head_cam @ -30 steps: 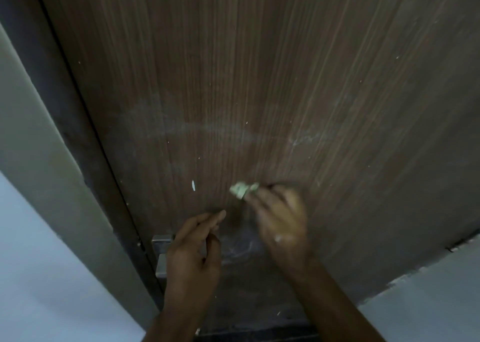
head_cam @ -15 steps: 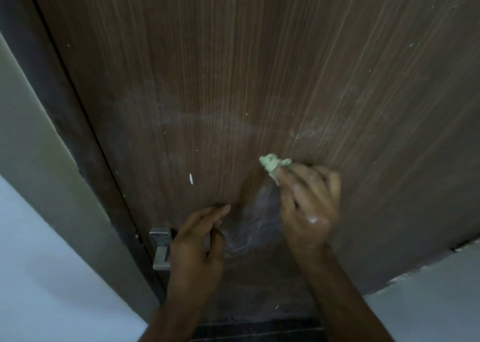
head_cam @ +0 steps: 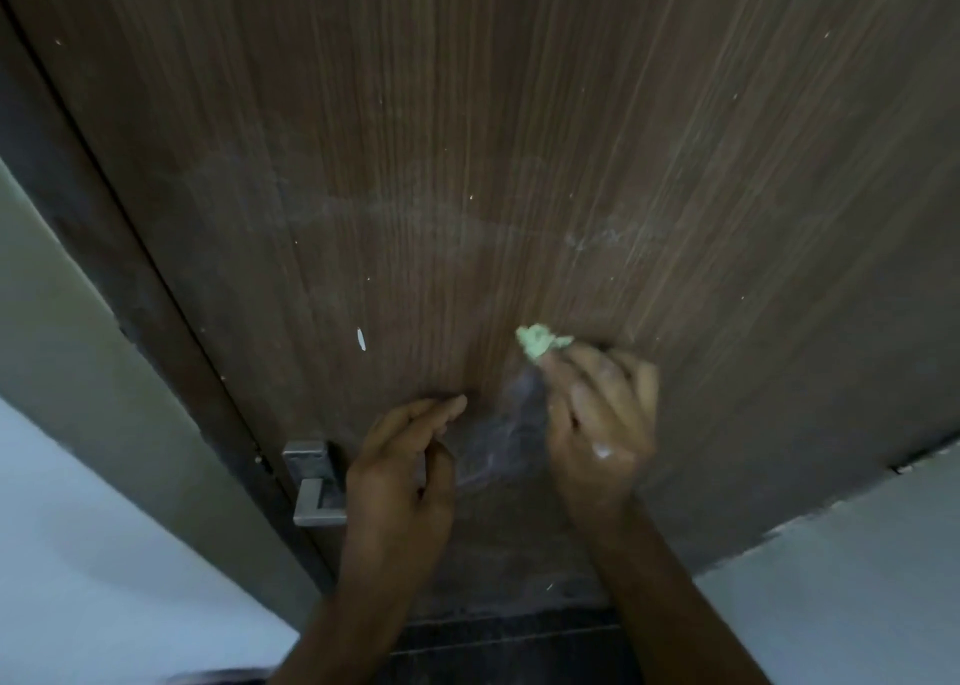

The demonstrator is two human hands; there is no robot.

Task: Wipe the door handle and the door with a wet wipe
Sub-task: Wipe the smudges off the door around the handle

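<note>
Right hand raised against the door, fingers curled, pinching a crumpled pale-green wet wipe at the fingertips — wipe pressed to the wood just above the hand. Left hand lower and beside it, fingers loosely extended, index tip touching the door; it holds nothing. Door: brown veneer, fine vertical grain, pale smears and a hazy streaked patch between the hands. Door handle — square brushed metal lever, left of the left hand, partly hidden by it.

Brown woodgrain door smeared, metal lever handle lower left, crumpled green wipe against door
</note>
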